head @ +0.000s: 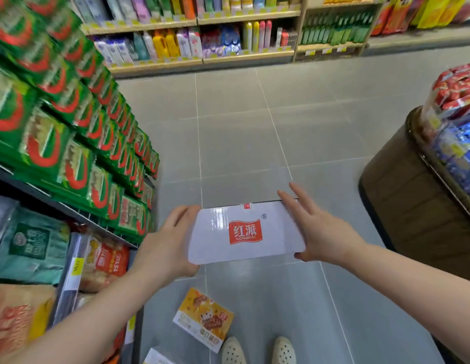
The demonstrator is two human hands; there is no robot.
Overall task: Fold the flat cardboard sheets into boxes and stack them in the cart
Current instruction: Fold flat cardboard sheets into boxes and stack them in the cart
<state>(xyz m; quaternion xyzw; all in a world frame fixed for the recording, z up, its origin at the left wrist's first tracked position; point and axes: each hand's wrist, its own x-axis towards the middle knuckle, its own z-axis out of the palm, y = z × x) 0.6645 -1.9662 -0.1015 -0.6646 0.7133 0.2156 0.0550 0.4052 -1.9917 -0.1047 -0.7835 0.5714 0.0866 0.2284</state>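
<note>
White cardboard, glossy and printed with a red logo, made up the box that the person held at waist height over the grey tiled floor of a shop aisle. The left hand gripped its left end, thumb on the top face and fingers curled under out of sight, while the right hand pressed flat against the right end with its fingers straight and spread along the far corner. Clamping it from both ends this way probably kept the folded walls square while the top flap, which seemed to be tucked along the far edge, stayed shut. The box looked already formed, so the step in hand was likely the carry to the cart, though no cart appeared in view. A flat orange and white printed sheet lay on the floor near the person's pale shoes, perhaps waiting to be folded. Green packets filled the shelf on the left, and a brown display bin stood on the right.
</note>
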